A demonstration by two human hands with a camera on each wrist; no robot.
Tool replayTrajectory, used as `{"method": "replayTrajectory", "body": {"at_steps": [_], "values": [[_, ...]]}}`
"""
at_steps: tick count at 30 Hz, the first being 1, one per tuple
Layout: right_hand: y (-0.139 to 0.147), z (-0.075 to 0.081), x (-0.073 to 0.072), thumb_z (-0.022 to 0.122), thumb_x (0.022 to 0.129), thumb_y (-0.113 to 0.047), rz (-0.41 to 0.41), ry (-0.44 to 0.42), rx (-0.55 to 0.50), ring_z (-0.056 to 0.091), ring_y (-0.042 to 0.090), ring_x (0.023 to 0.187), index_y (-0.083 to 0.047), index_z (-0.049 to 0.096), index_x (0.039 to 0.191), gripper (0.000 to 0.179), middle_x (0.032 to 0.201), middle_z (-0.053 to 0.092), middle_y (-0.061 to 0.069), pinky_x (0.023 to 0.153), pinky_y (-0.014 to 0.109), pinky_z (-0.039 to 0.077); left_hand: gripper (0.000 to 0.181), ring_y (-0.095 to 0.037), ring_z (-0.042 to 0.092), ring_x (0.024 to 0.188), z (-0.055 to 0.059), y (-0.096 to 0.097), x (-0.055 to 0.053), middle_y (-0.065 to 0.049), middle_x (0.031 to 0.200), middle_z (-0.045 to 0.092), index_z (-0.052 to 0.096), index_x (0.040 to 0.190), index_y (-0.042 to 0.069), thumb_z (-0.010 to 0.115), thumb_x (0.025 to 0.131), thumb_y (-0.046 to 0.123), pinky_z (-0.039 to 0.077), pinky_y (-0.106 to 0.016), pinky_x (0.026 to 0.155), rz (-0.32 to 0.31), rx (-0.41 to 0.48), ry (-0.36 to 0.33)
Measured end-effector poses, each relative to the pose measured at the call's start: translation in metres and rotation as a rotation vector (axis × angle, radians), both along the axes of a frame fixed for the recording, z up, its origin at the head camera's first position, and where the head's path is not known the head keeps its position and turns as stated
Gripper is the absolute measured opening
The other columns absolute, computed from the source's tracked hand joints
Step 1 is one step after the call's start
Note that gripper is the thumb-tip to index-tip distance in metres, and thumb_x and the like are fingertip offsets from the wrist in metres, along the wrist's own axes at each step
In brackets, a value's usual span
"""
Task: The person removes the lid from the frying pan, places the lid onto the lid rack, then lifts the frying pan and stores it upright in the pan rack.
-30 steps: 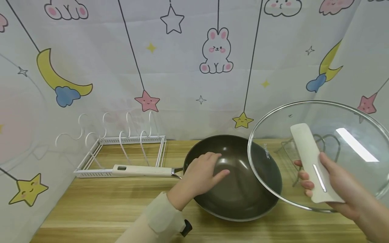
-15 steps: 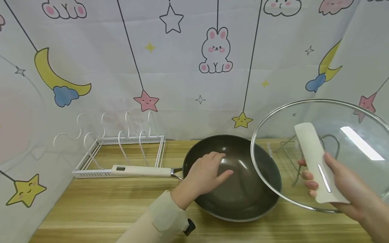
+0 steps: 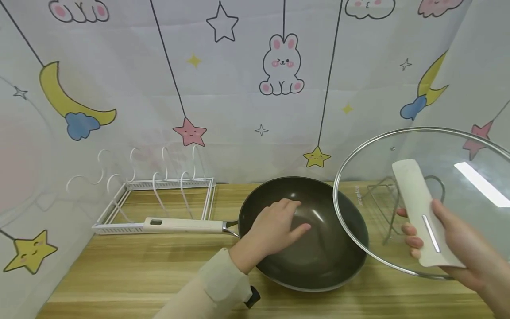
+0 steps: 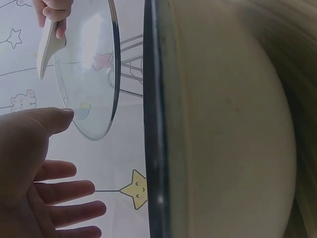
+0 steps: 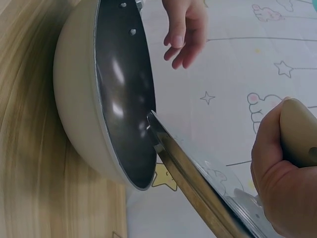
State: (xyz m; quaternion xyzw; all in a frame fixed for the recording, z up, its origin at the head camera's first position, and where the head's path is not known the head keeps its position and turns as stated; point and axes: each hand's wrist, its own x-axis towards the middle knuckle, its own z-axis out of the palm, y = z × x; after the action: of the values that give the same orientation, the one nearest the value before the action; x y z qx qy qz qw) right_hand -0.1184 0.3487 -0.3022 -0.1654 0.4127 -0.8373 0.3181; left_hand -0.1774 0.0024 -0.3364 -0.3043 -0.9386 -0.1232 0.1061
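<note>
A dark-lined wok (image 3: 314, 252) with a cream outside and a long cream handle (image 3: 183, 224) stands on the table, handle to the left. My left hand (image 3: 272, 228) hovers above its left side, fingers loosely extended, thumb apart, holding nothing; the left wrist view shows the spread fingers (image 4: 69, 191) higher than the rim. To the right, my right hand (image 3: 458, 243) grips the upright cream handle (image 3: 412, 190) of a large clear glass lid (image 3: 450, 150) with a metal rim. The lid is raised and tilted, its left edge overlapping the wok's right side in the head view.
A white wire rack (image 3: 213, 197) with curved prongs stands at the back left, behind the wok's handle. A grey wire stand (image 3: 386, 204) shows through the lid at the back right. Behind the wooden table (image 3: 139, 274) hangs a patterned cloth (image 3: 239, 93).
The right hand has carried the lid a little to the right. My left hand has also drifted slightly right over the wok, while the wok has stayed in place.
</note>
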Motion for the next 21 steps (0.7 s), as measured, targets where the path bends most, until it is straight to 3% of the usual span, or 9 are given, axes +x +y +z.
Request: {"method": "replayTrajectory", "body": {"at_steps": [21], "values": [[0.01, 0.002, 0.003, -0.001, 0.098, -0.05, -0.002, -0.003, -0.009, 0.062, 0.022, 0.085, -0.006, 0.046, 0.132, 0.073, 0.104, 0.061, 0.013, 0.078, 0.036, 0.055, 0.057, -0.02, 0.06, 0.108, 0.003, 0.02, 0.003, -0.003, 0.124, 0.059, 0.052, 0.13, 0.012, 0.052, 0.091, 0.053, 0.052, -0.036, 0.083, -0.032, -0.054, 0.019]]}}
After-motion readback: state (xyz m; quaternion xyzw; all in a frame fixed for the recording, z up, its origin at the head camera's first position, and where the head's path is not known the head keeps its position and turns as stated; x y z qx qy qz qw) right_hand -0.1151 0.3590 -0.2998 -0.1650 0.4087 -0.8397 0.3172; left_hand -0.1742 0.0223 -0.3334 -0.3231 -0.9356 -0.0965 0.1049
